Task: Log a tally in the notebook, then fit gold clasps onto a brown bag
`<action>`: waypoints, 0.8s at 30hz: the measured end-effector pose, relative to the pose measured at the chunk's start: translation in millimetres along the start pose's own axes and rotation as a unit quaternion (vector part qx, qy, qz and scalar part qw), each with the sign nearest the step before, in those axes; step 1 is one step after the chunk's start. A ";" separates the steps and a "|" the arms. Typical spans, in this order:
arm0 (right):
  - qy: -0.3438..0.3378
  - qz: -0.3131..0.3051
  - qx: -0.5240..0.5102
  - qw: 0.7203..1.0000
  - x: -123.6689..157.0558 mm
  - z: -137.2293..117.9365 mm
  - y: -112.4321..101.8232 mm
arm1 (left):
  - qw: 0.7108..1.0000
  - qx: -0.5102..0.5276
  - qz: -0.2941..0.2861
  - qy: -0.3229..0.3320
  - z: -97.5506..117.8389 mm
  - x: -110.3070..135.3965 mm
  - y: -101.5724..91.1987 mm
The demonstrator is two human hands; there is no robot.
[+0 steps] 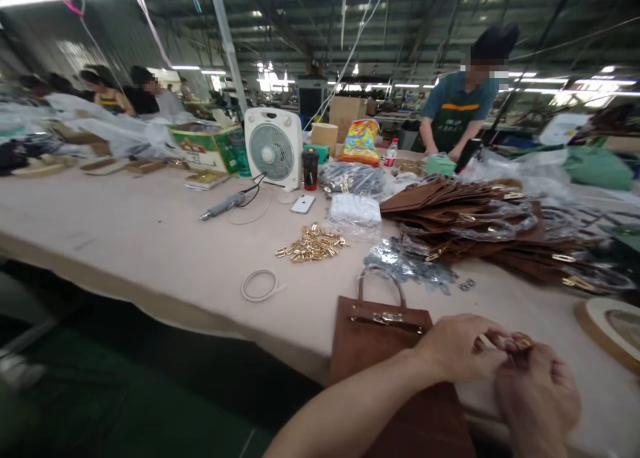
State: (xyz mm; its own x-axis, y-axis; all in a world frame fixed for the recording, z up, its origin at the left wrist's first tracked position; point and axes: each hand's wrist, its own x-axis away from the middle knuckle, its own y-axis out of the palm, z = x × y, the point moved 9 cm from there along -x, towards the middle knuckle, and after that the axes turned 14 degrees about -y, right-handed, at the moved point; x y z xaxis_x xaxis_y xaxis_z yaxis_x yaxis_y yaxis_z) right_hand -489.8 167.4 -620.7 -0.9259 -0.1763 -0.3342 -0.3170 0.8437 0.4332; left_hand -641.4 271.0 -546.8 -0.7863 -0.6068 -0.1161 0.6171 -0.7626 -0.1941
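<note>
Both hands meet at the lower right, above the table. My left hand [463, 348] reaches across a brown handbag [385, 338], its thumb and fingers closed in a pinch. Beside it, my right hand [543, 388] is closed too, fingertips against the same spot. Between the fingertips shows a small gold metal fitting [523, 342], partly hidden, so its exact shape is unclear. The handbag lies at the table's front edge under my left forearm, its handle upright and a metal clasp across its top. A roll of tape [613, 328] lies right of my hands.
Gold metal fittings [313, 245] form a pile mid-table, near a coiled white strip [259, 286]. Stacked brown bag pieces [465, 211] cover the right. Behind are an electric screwdriver [223, 208], phone [303, 205] and fan [273, 148]. A co-worker [457, 105] stands across the table.
</note>
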 end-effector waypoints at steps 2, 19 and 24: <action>-0.006 0.009 -0.029 1.000 1.9 -0.5 -0.7 | 0.997 -0.045 0.031 0.045 17.9 18.0 -29.7; 0.031 -0.352 0.054 0.934 105.7 -36.9 107.2 | 0.920 -0.288 0.242 -0.107 -35.4 139.1 -179.6; -0.052 -0.521 0.112 0.844 162.7 -50.6 152.0 | 0.930 -0.211 0.284 -0.101 -35.0 146.4 -193.5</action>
State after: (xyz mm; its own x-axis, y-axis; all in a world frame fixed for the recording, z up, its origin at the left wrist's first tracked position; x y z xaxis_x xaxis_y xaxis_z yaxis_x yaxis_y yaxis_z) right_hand -699.0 241.3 -567.0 -0.1410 -0.8474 -0.5119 -0.8909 0.3341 -0.3076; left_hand -877.0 337.6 -560.4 -0.2893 -0.9469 -0.1400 0.8318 -0.1763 -0.5264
